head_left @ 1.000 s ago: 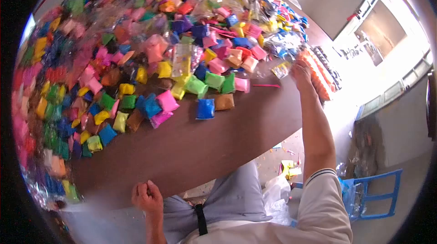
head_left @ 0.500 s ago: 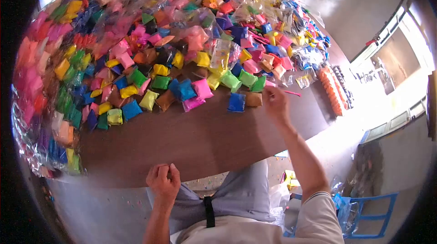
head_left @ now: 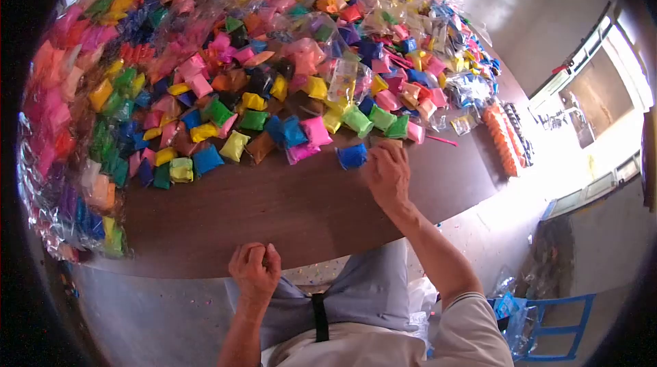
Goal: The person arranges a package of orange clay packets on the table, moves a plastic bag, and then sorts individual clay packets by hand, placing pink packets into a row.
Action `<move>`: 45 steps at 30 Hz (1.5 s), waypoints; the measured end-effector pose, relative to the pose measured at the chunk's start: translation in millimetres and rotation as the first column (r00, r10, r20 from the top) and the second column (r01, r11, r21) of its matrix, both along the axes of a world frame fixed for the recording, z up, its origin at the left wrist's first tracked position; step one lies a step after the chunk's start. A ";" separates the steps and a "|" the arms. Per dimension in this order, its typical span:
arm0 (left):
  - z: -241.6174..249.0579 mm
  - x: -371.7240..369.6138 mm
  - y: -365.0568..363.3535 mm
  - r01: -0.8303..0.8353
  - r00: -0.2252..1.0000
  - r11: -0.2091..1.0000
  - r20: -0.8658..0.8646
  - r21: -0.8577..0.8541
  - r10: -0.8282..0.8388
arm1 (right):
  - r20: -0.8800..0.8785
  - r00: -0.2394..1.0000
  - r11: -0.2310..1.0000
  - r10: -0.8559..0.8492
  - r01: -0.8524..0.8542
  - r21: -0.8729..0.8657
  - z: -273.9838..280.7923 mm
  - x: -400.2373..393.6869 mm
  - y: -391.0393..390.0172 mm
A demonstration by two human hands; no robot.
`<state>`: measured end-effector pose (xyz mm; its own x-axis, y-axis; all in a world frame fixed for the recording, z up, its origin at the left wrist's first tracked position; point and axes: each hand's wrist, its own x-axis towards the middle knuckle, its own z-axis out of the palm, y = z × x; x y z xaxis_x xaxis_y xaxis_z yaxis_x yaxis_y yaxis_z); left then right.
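Note:
My right hand [head_left: 387, 174] is over the table, palm down, with bent fingers a little apart over a brown packet [head_left: 389, 142] that they partly cover. Just left of its thumb side lies a blue packet [head_left: 352, 155], close to or touching the hand. A pink packet [head_left: 415, 132] lies beyond the fingertips, with a thin pink stick [head_left: 441, 140] to its right. Green packets [head_left: 382, 119] sit in a row behind. My left hand [head_left: 254, 268] rests at the table's near edge, curled into a loose fist, with nothing visible in it.
A large heap of colourful packets and clear plastic bags [head_left: 274, 32] covers the far and left parts of the brown table [head_left: 260, 210]. Orange ribbed packs [head_left: 503, 140] stand at the right edge. A blue chair [head_left: 558, 329] is on the floor at right.
My right hand has moved left, away from the pink packet, which now lies uncovered. The blue packet has shifted slightly left and turned. My left hand stays at the edge.

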<state>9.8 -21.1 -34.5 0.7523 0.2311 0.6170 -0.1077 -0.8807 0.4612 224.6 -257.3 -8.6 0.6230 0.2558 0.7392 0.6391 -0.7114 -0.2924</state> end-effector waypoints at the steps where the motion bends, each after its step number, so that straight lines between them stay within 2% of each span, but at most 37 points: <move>1: -1.0 -1.0 1.2 -0.004 1.000 1.000 0.006 0.004 0.004 | 0.011 1.000 0.999 -0.029 0.030 -0.023 0.4 6.4 -5.6; 4: 7.6 -3.8 -0.6 -0.009 0.998 1.000 -0.062 -0.014 0.008 | 0.016 0.996 0.995 -0.092 0.093 -0.033 -0.2 25.4 -14.8; 6: 5.6 -1.9 0.0 -0.021 0.999 1.000 -0.026 -0.002 0.021 | -0.009 0.991 0.991 -0.137 0.137 0.006 2.0 35.8 -17.5; 9: 5.3 0.1 -0.9 -0.022 1.000 1.000 -0.019 0.000 0.022 | 0.034 0.973 0.970 -0.230 0.232 -0.078 -2.3 57.3 -20.5; 14: 4.5 1.0 0.1 -0.026 1.000 0.999 -0.004 0.018 0.026 | -0.044 0.930 0.925 -0.366 0.358 -0.131 -6.9 76.4 -15.5; 17: 9.3 -2.0 -1.5 -0.026 0.997 1.000 -0.069 -0.004 0.026 | 0.055 0.903 0.896 -0.426 0.429 -0.111 -10.9 80.6 -12.2; 26: -5.8 2.0 -1.1 -0.026 0.999 1.000 0.043 -0.002 0.026 | 0.003 0.920 0.916 -0.393 0.392 -0.084 -17.2 80.5 -15.7; 31: -7.4 0.5 -1.9 -0.042 0.999 0.999 0.011 0.001 0.042 | -0.024 0.931 0.929 -0.365 0.363 -0.072 -12.0 76.3 -14.4; 32: -9.4 0.6 -1.4 -0.032 0.999 0.999 0.019 0.007 0.032 | 0.026 0.931 0.931 -0.363 0.364 -0.041 -16.5 79.5 -14.7; 38: 4.5 -0.3 -2.8 -0.040 0.999 0.997 -0.026 0.059 0.042 | 0.077 0.917 0.916 -0.393 0.382 0.122 -12.9 78.4 -20.0; 41: 5.3 0.8 2.3 0.018 0.999 1.000 -0.041 -0.020 -0.019 | 0.045 0.906 0.891 -0.421 0.404 0.206 -13.9 79.6 -22.4; 44: 18.9 -0.7 14.2 0.026 0.955 0.990 -0.288 -0.142 -0.067 | -0.023 0.899 0.862 -0.438 0.427 0.274 -18.1 81.3 -25.6; 45: 18.8 1.3 23.8 0.011 0.951 0.990 -0.304 -0.140 -0.054 | -0.048 0.896 0.851 -0.442 0.436 0.294 -19.2 82.6 -26.6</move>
